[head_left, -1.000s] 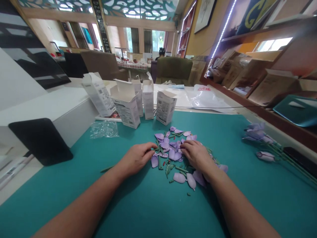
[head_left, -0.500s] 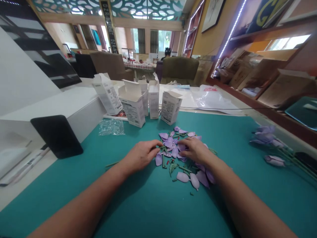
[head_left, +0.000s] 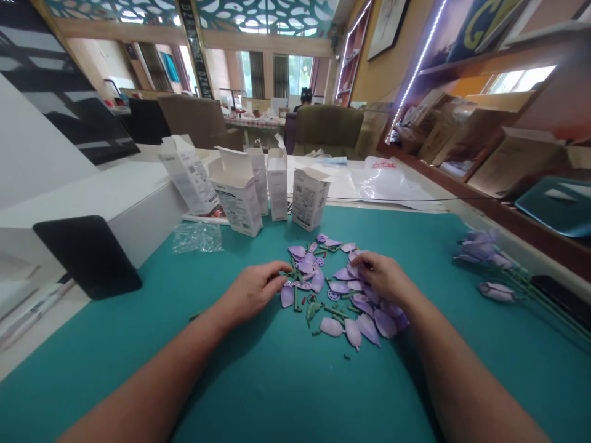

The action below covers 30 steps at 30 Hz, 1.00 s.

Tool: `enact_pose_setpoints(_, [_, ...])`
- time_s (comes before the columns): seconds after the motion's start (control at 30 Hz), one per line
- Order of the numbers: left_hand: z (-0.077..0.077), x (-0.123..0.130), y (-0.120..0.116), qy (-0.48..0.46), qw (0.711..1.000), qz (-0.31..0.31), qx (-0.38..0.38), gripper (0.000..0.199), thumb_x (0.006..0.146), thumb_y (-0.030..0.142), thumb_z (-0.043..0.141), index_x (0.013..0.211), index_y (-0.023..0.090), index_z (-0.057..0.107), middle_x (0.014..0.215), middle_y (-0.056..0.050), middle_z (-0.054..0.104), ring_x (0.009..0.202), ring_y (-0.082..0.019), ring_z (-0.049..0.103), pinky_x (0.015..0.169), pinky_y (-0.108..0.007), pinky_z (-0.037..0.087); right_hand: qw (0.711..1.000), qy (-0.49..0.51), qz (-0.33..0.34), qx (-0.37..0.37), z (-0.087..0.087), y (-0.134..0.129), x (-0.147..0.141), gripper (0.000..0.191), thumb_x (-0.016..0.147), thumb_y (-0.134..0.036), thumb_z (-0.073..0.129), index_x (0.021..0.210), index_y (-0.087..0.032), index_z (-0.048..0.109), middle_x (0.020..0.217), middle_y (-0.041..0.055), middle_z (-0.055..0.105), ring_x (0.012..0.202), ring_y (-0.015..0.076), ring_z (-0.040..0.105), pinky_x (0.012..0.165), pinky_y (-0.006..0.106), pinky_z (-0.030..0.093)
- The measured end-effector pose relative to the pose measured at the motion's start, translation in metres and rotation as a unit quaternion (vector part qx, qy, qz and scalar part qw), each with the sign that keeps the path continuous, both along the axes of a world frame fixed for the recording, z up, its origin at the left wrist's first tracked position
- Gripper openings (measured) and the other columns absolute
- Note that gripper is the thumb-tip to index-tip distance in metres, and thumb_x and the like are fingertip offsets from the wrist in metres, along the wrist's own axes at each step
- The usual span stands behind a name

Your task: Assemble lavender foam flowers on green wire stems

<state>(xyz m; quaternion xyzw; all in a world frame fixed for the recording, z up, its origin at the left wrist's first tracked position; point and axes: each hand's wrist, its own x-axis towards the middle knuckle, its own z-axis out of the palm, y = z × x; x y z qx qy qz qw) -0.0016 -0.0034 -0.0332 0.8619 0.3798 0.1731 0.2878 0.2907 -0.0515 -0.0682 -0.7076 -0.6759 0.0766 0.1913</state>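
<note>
Several purple plastic petals lie in a loose pile on the green mat, mixed with green stem pieces, a green leaf and small red bits. At the pile's left edge is my left hand, its thumb and index finger apart beside a dark green piece. My right hand is over the right side of the pile, with its fingers curled together at the petals. Whatever its fingertips pinch is too small to make out.
Opened white boxes stand behind the pile, with crumpled clear plastic to their left. A black tablet-like panel leans at the left. Purple flowers on green stems and a dark phone lie at the right.
My right hand has moved right, away from the middle of the pile, uncovering petals and a round purple piece. My left hand stays at the left edge. The view has shifted slightly.
</note>
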Motion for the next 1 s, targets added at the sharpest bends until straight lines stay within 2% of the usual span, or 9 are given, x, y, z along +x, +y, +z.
enact_pose_setpoints(0.17, [0.001, -0.005, 0.002, 0.002, 1.0, 0.0, 0.005, 0.031, 0.087, 0.033, 0.04, 0.103, 0.019, 0.063, 0.072, -0.001, 0.065, 0.069, -0.016, 0.058, 0.063, -0.025, 0.042, 0.998, -0.037, 0.026, 0.033, 0.014, 0.004, -0.009, 0.025, 0.077, -0.008, 0.052, 0.091, -0.02, 0.069, 0.108, 0.0078, 0.066, 0.099, 0.0222, 0.059, 0.085, 0.033, 0.044])
enact_pose_setpoints(0.33, [0.002, -0.009, 0.003, -0.005, 1.0, -0.003, 0.004, 0.03, 0.088, 0.033, 0.041, 0.104, 0.02, 0.062, 0.083, -0.002, 0.068, 0.076, -0.017, 0.061, 0.068, -0.025, 0.043, 0.994, -0.038, 0.082, -0.06, 0.034, -0.001, -0.031, 0.018, 0.078, -0.013, 0.055, 0.081, -0.022, 0.071, 0.084, 0.0028, 0.069, 0.077, 0.0169, 0.061, 0.066, 0.025, 0.043])
enact_pose_setpoints(0.4, [0.002, -0.01, 0.004, -0.006, 1.0, -0.002, 0.003, 0.03, 0.088, 0.033, 0.041, 0.104, 0.02, 0.062, 0.084, -0.003, 0.068, 0.078, -0.018, 0.061, 0.068, -0.025, 0.043, 0.988, -0.059, 0.12, -0.084, 0.037, -0.007, -0.036, 0.017, 0.078, -0.014, 0.056, 0.076, -0.023, 0.071, 0.079, 0.0022, 0.067, 0.072, 0.0162, 0.059, 0.063, 0.025, 0.041])
enact_pose_setpoints(0.53, [0.002, -0.01, 0.005, -0.003, 1.0, -0.003, -0.002, 0.03, 0.087, 0.033, 0.041, 0.105, 0.02, 0.062, 0.084, -0.003, 0.068, 0.077, -0.018, 0.061, 0.067, -0.025, 0.043, 0.976, -0.106, 0.171, -0.087, 0.031, -0.02, -0.041, 0.017, 0.076, -0.011, 0.058, 0.074, -0.023, 0.07, 0.078, 0.0027, 0.066, 0.075, 0.0173, 0.057, 0.066, 0.026, 0.04])
enact_pose_setpoints(0.63, [0.001, -0.009, 0.004, -0.002, 1.0, -0.004, -0.003, 0.031, 0.088, 0.033, 0.041, 0.105, 0.02, 0.062, 0.083, -0.003, 0.068, 0.077, -0.018, 0.061, 0.066, -0.025, 0.043, 0.977, -0.111, 0.17, -0.067, 0.023, -0.021, -0.048, 0.014, 0.079, -0.014, 0.058, 0.079, -0.022, 0.069, 0.082, 0.0049, 0.064, 0.078, 0.0188, 0.057, 0.067, 0.029, 0.042])
enact_pose_setpoints(0.7, [0.001, -0.008, 0.004, 0.0, 1.0, -0.005, -0.002, 0.03, 0.088, 0.033, 0.042, 0.105, 0.02, 0.063, 0.082, -0.003, 0.068, 0.077, -0.018, 0.061, 0.067, -0.025, 0.043, 0.979, -0.102, 0.177, -0.022, 0.018, -0.017, -0.057, 0.018, 0.082, -0.015, 0.056, 0.093, -0.022, 0.068, 0.092, 0.0074, 0.064, 0.085, 0.021, 0.056, 0.074, 0.033, 0.044])
enact_pose_setpoints(0.77, [-0.001, -0.008, 0.004, -0.001, 1.0, -0.009, -0.001, 0.029, 0.088, 0.032, 0.042, 0.104, 0.02, 0.063, 0.082, -0.002, 0.068, 0.078, -0.018, 0.061, 0.067, -0.025, 0.043, 0.975, -0.1, 0.195, 0.033, 0.014, -0.009, -0.068, 0.032, 0.083, -0.013, 0.053, 0.111, -0.023, 0.063, 0.11, 0.0102, 0.06, 0.098, 0.0239, 0.054, 0.083, 0.038, 0.044])
enact_pose_setpoints(0.87, [-0.003, -0.008, 0.005, -0.005, 1.0, -0.009, -0.002, 0.029, 0.088, 0.032, 0.043, 0.105, 0.02, 0.063, 0.082, -0.002, 0.068, 0.08, -0.018, 0.061, 0.07, -0.026, 0.044, 0.966, -0.115, 0.225, 0.054, 0.008, 0.004, -0.081, 0.046, 0.085, -0.009, 0.047, 0.126, -0.027, 0.053, 0.13, 0.0106, 0.05, 0.112, 0.0254, 0.047, 0.089, 0.041, 0.041])
enact_pose_setpoints(1.0, [-0.005, -0.01, 0.006, -0.009, 1.0, -0.006, 0.004, 0.028, 0.088, 0.031, 0.043, 0.106, 0.021, 0.063, 0.085, -0.002, 0.069, 0.084, -0.018, 0.062, 0.072, -0.026, 0.045, 0.968, -0.12, 0.22, 0.016, 0.003, 0.012, -0.081, 0.042, 0.086, -0.011, 0.048, 0.126, -0.025, 0.054, 0.118, 0.0095, 0.059, 0.105, 0.0235, 0.051, 0.088, 0.039, 0.041])
